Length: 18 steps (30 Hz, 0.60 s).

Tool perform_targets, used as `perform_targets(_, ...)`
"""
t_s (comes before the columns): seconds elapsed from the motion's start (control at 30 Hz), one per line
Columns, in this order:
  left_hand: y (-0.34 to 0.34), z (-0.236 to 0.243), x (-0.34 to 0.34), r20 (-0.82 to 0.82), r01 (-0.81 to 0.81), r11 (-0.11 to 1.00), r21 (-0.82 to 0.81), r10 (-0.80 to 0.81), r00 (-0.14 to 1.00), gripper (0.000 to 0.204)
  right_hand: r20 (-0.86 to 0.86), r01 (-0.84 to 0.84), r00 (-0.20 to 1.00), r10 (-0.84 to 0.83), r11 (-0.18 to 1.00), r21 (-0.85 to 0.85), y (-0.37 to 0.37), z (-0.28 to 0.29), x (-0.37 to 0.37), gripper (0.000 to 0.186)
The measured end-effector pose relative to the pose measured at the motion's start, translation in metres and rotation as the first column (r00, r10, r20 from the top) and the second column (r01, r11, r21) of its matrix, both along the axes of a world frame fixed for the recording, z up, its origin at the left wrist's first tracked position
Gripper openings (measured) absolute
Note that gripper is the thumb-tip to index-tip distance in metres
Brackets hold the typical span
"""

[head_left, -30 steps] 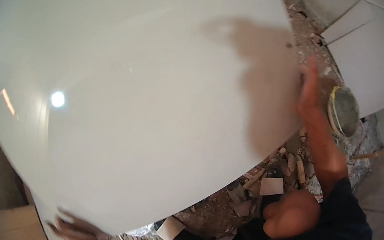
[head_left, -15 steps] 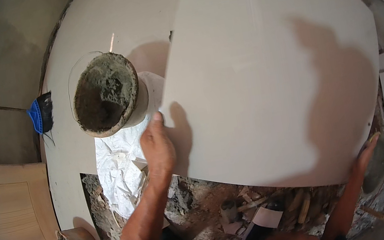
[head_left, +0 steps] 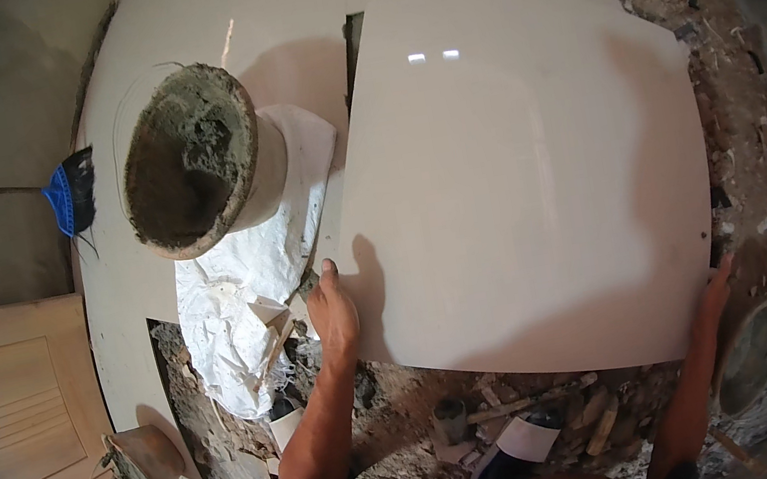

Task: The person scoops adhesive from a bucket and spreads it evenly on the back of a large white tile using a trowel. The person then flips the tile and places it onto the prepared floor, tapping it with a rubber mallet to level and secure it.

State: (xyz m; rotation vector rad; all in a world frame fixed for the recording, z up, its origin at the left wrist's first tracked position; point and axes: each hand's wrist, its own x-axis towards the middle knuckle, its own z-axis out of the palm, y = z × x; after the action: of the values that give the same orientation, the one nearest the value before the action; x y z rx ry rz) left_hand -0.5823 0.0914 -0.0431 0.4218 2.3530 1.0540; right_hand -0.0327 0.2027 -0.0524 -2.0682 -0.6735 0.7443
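A large glossy cream floor tile (head_left: 520, 206) lies between my hands, its near edge over broken ground. My left hand (head_left: 333, 314) grips its left edge, thumb up along the side and fingers hidden beneath. At the near right corner my right hand (head_left: 711, 298) holds the other edge, most of its fingers hidden. Left of the tile, a bucket (head_left: 271, 172) with grey mortar inside stands tilted in view on a crumpled white sack (head_left: 227, 337). A dark gap (head_left: 355, 56) shows along the tile's far left edge.
Rubble and wood scraps (head_left: 584, 409) cover the ground near my legs. A second mortar bucket (head_left: 162, 459) stands at left; another bucket (head_left: 754, 360) is beside my right forearm. A blue brush (head_left: 72, 195) lies by the left wall. A rubble strip (head_left: 736, 99) runs along the right.
The tile has shifted left and toward me with both hands on it. A rubble strip now shows along its right side, and the dark gap at its far left is longer.
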Motion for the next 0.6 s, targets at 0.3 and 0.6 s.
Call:
perform_targets(0.3, -0.013, -0.022, 0.011, 0.197, -0.14, 0.99, -0.019, 0.141, 0.97, 0.072, 0.101, -0.075, 0.991, 0.082, 0.995, -0.072, 0.025, -0.009, -0.001, 0.077)
perform_targets(0.6, -0.013, -0.052, 0.006, 0.198, -0.214, 0.977, 0.018, 0.206, 0.958, 0.067, 0.093, -0.021, 0.995, 0.031, 0.994, -0.109, 0.052, -0.023, 0.003, 0.081)
